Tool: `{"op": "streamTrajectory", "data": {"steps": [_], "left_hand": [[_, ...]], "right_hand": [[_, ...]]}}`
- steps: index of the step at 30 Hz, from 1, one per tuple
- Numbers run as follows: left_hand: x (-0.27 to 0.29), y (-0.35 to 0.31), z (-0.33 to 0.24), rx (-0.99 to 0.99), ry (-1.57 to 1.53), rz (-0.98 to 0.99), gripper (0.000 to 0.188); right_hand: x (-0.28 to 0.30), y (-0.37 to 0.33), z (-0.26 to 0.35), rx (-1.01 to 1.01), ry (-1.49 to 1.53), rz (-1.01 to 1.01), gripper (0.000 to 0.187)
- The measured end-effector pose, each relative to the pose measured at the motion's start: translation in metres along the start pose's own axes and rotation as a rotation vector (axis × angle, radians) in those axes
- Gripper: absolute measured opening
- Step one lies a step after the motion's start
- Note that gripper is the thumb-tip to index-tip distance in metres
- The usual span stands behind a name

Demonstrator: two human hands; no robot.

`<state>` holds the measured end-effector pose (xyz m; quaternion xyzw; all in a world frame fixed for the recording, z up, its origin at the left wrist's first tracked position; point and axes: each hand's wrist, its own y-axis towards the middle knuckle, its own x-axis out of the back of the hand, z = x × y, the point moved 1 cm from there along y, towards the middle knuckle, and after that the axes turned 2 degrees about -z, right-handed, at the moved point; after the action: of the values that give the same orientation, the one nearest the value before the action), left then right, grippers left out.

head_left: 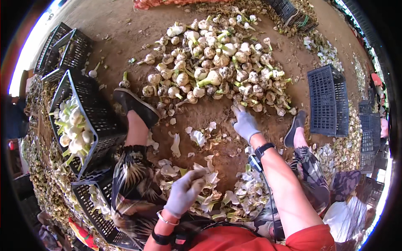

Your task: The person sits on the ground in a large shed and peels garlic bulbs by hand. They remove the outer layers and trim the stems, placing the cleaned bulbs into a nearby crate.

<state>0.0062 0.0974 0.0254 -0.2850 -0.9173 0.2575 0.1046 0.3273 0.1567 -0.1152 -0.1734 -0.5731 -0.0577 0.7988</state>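
Note:
A heap of garlic bulbs (209,62), many with green stem stubs and soil on them, lies on the dirt floor in front of me. My right hand (246,123), in a pale glove, reaches to the near edge of the heap with its fingers stretched toward the bulbs. I see nothing held in it. My left hand (186,192), gloved too, is closer to my body above the peeled garlic skins (167,169). Its fingers are curled in; whatever they may hold is hidden.
At my left stands a black plastic crate (106,121) with cleaned garlic (75,125), near another crate (90,213) holding some garlic. Stacked crates (63,52) stand farther left. One dark crate (328,100) is at the right. My shoes flank the heap.

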Motion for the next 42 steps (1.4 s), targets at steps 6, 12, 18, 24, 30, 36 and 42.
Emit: {"op": "streamTrajectory", "data": {"steps": [6, 12, 18, 24, 30, 36, 42], "left_hand": [[-0.016, 0.023, 0.040, 0.209, -0.229, -0.048, 0.030], [-0.016, 0.027, 0.054, 0.094, -0.418, -0.144, 0.036], [-0.015, 0.003, 0.042, 0.105, -0.666, 0.038, 0.037], [-0.025, -0.046, -0.009, -0.069, -0.544, -0.106, 0.030], [-0.053, -0.078, -0.039, -0.528, 0.164, -0.340, 0.044], [-0.088, -0.107, -0.057, -0.577, 0.390, -0.314, 0.044], [-0.109, -0.112, -0.056, -0.478, -0.059, -0.199, 0.044]], "right_hand": [[-0.042, 0.013, -0.023, -0.082, 0.044, -0.041, 0.035], [-0.022, -0.077, 0.072, 0.127, 0.449, -0.272, 0.031], [0.059, -0.193, 0.155, 0.310, 0.521, -0.096, 0.063], [0.122, -0.213, 0.154, 0.442, 0.676, -0.284, 0.068], [0.113, -0.253, 0.110, 0.075, 1.200, -0.133, 0.030], [0.132, -0.281, 0.104, -0.010, 0.967, -0.233, 0.018], [0.157, -0.307, 0.088, 0.028, 1.074, -0.203, 0.019]]}}
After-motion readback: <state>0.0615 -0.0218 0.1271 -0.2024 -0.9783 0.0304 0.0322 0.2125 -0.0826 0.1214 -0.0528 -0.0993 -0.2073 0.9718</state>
